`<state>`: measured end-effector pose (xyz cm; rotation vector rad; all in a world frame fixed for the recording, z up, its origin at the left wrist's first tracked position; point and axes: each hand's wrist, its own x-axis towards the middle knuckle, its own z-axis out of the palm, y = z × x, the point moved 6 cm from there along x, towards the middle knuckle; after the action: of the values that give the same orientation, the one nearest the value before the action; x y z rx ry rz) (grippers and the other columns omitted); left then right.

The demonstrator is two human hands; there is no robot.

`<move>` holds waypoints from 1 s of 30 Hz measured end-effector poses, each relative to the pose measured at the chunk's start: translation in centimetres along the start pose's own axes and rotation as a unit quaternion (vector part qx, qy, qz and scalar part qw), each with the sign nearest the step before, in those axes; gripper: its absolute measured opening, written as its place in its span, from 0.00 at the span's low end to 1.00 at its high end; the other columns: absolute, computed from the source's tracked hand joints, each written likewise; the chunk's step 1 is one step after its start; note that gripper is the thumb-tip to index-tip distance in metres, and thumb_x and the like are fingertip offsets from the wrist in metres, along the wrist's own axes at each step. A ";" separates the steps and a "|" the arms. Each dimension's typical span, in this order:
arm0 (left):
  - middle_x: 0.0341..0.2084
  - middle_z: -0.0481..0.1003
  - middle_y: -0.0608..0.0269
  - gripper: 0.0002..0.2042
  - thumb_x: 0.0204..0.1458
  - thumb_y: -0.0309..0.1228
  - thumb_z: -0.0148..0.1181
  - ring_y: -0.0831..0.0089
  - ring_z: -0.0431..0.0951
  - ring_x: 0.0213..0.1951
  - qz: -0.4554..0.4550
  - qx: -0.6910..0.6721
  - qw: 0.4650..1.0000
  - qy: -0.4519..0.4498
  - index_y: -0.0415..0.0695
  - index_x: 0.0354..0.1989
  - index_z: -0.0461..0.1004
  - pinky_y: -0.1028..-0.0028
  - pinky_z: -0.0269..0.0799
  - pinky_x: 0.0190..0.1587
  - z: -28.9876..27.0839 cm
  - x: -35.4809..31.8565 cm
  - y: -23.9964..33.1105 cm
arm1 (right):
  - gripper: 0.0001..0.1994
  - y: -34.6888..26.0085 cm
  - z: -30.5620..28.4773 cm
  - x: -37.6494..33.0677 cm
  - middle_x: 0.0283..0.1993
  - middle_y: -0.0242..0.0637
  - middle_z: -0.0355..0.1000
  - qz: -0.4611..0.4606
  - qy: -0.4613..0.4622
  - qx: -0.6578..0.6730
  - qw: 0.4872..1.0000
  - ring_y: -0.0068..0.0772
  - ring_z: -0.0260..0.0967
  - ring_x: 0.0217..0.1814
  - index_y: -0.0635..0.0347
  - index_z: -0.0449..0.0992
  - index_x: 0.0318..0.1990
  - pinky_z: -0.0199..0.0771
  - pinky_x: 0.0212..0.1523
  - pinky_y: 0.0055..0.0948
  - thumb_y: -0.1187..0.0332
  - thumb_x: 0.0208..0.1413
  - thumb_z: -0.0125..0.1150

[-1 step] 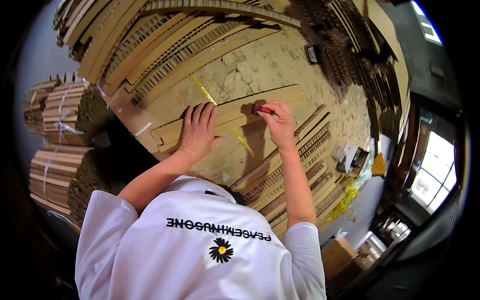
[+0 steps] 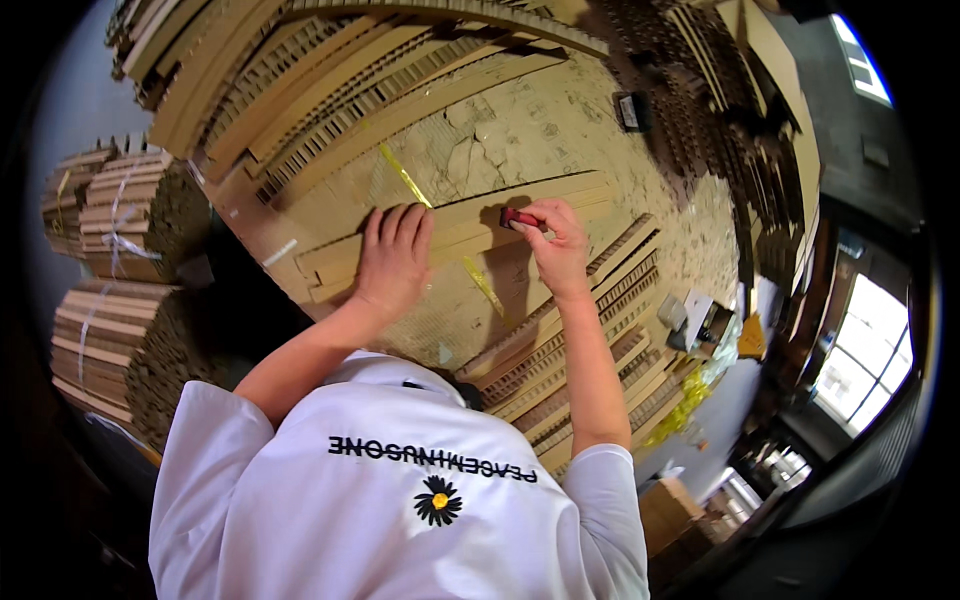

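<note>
Pale brown cardboard strips [image 2: 575, 190] lie side by side on the worktable [image 2: 510, 110], running from lower left to upper right. My left hand [image 2: 393, 262] rests flat on their left part, fingers stretched out. Toward the right, my right hand [image 2: 558, 245] pinches a small red hand tool [image 2: 519, 217] held over the strips. The tool's exact kind is hard to make out, and I cannot tell whether it touches the cardboard. Yellow tape [image 2: 405, 177] crosses the table beneath the strips.
Stacked cardboard strips [image 2: 330, 95] fill the far left of the table. More strips [image 2: 590, 350] lie near my right forearm. Tied bundles [image 2: 125, 215] stand off the left edge. A small black object [image 2: 630, 112] sits far right, near dark slotted pieces [image 2: 690, 90].
</note>
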<state>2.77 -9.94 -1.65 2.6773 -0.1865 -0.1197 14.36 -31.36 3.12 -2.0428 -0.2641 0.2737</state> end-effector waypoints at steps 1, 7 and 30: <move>0.70 0.60 0.52 0.45 0.44 0.41 0.76 0.52 0.58 0.71 -0.009 0.016 1.000 -0.006 0.38 0.71 0.61 0.42 0.45 0.75 0.6 -0.1 0.0 | 0.09 0.7 -0.1 0.2 0.42 0.36 0.74 0.000 -0.019 -0.004 1.000 0.31 0.73 0.44 0.64 0.83 0.41 0.74 0.47 0.27 0.81 0.52 0.72; 0.70 0.63 0.55 0.45 0.38 0.36 0.75 0.54 0.61 0.72 -0.009 0.026 0.999 0.022 0.40 0.69 0.63 0.40 0.46 0.75 -1.5 -2.8 -2.6 | 0.12 1.9 -1.1 1.2 0.43 0.39 0.74 -0.089 -0.048 -0.054 0.993 0.36 0.73 0.44 0.63 0.82 0.44 0.75 0.46 0.28 0.83 0.52 0.71; 0.68 0.68 0.54 0.45 0.32 0.34 0.77 0.52 0.67 0.69 -0.031 0.008 0.998 0.052 0.42 0.67 0.67 0.46 0.55 0.72 -1.1 -2.8 -2.8 | 0.14 0.8 -0.1 4.0 0.43 0.37 0.76 -0.180 -0.128 -0.131 0.966 0.32 0.77 0.40 0.62 0.83 0.42 0.79 0.39 0.27 0.87 0.49 0.70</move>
<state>0.44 -6.53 -1.71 2.6984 -0.0725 0.0008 18.25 -30.56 2.15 -2.1680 -0.8612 0.2856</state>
